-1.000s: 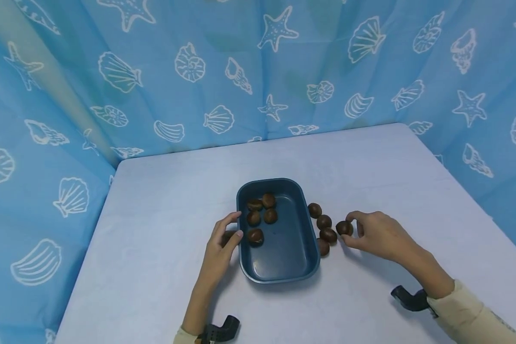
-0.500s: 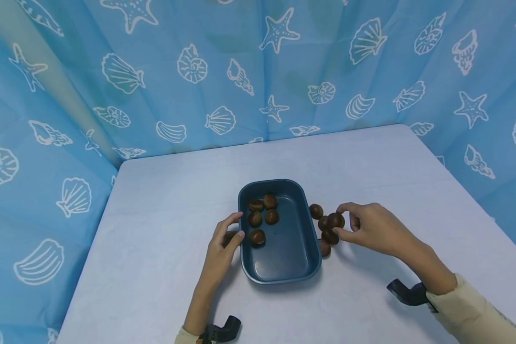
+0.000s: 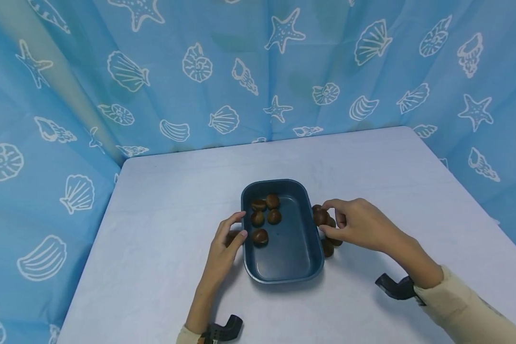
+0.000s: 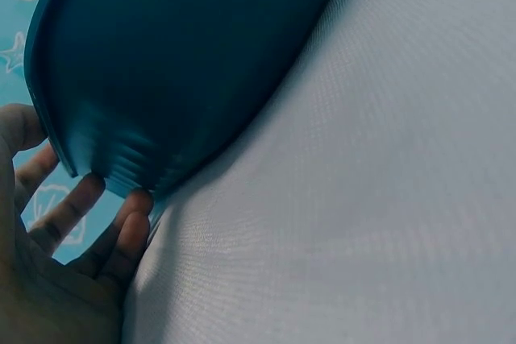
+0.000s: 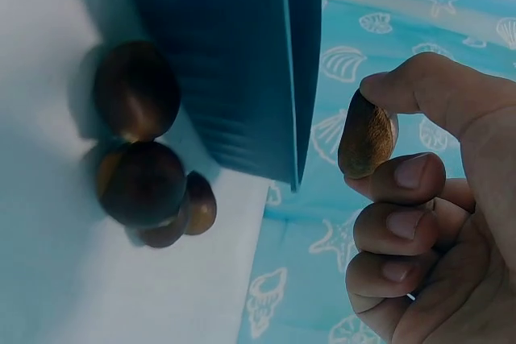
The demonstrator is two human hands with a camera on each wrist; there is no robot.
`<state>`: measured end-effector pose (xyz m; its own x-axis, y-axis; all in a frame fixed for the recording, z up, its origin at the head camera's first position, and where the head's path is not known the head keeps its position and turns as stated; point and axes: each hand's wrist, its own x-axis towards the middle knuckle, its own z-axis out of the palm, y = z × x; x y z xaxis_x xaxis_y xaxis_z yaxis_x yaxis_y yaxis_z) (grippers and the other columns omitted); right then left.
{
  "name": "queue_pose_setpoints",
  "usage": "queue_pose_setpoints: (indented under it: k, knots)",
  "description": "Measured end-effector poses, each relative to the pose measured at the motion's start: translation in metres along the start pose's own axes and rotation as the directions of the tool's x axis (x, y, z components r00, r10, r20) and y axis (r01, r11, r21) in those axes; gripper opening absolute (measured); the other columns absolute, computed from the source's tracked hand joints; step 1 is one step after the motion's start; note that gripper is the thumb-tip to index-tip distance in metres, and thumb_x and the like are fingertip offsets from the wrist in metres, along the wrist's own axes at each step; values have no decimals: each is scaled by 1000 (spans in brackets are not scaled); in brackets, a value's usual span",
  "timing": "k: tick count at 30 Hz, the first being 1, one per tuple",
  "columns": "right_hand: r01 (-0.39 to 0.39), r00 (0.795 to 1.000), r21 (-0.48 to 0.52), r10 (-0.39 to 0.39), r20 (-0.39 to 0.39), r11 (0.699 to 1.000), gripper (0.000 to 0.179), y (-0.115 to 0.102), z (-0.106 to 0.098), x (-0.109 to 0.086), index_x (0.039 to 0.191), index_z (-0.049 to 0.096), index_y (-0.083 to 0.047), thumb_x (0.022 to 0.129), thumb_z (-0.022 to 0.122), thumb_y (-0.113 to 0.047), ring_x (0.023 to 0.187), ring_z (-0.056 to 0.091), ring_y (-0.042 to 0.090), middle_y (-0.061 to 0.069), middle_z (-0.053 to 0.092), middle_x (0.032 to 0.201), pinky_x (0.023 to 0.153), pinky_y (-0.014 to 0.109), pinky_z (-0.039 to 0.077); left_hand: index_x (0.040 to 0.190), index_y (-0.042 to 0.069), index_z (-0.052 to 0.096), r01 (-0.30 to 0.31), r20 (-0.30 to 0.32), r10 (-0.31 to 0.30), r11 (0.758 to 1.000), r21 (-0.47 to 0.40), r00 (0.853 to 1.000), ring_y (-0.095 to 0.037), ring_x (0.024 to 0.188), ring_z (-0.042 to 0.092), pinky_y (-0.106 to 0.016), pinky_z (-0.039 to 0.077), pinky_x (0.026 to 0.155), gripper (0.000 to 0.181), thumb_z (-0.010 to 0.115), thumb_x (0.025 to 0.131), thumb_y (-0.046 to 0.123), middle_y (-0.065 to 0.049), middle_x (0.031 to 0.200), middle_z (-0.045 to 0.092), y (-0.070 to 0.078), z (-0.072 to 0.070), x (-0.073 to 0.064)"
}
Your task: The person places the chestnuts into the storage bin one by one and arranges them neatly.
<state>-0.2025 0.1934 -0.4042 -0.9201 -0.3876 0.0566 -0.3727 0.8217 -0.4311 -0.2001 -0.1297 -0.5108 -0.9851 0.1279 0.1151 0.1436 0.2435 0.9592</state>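
While the blue tray (image 3: 285,260) holds five chestnuts (image 3: 260,237), right hand (image 3: 361,223) pinches another chestnut (image 5: 365,138), left hand (image 3: 221,247) touches the tray, fingers relaxed

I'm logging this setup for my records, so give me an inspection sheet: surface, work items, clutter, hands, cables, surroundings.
Surface: table with a white covering.
Work items: blue tray holding five chestnuts; four loose chestnuts on the table by its right wall.
Clutter: nothing seen.
Left hand: fingertips touch the tray's left side; black device on the wrist.
Right hand: pinches one raised chestnut outside the tray; another black device on that wrist.
Cables: nothing seen.
Surroundings: blue curtain with white shell and starfish prints.
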Motion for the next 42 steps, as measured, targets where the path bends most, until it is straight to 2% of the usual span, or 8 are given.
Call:
queue_pose_setpoints:
  k: [8,12,18,27,35,42]
  knots:
    - [78,997,18,-78,27,997,37,-12,6,13,116,68,-6,88,76,-29,50,43,4,-13,47,59,45,24,36,144,33,52,5,-8,-5,1000,-16,1000,-22,112,61,-44,47,101,42,59,103,23,-1,138,51,-1,1,0]
    - [93,995,4,-93,35,996,42,-17,10,20,119,68,-5,87,76,-30,49,42,4,-13,47,58,46,25,37,144,29,52,5,-11,-5,1000,-25,1000,-24,113,61,-45,46,101,43,59,102,24,-2,139,50,-1,1,1]
    - [96,993,-11,-95,70,995,43,-25,16,29,119,68,-6,86,77,-32,49,42,4,-12,46,58,46,24,36,144,36,51,0,1,0,1000,-9,1000,-18,110,61,-41,48,99,42,58,103,31,4,137,50,-1,0,0]
    - [118,987,-17,-115,111,993,43,-33,25,41,119,68,-5,87,76,-32,50,43,5,-11,47,58,47,25,36,142,42,51,-20,7,20,1000,-8,1000,-17,111,61,-41,48,100,41,58,102,36,6,136,50,-3,-2,1]
    - [150,979,-26,-144,142,988,44,-39,33,51,120,68,-4,87,76,-33,50,42,5,-12,48,59,48,24,35,145,31,51,-23,10,23,999,-46,1000,-21,110,61,-44,47,100,43,59,102,29,0,139,50,-3,-2,1]
    - [136,977,-19,-131,170,990,46,-42,41,59,121,68,-4,86,77,-32,47,41,5,-9,46,56,45,23,34,144,34,51,-24,9,24,999,-23,1000,-19,110,61,-42,48,99,42,58,102,31,2,137,50,-4,-3,2]
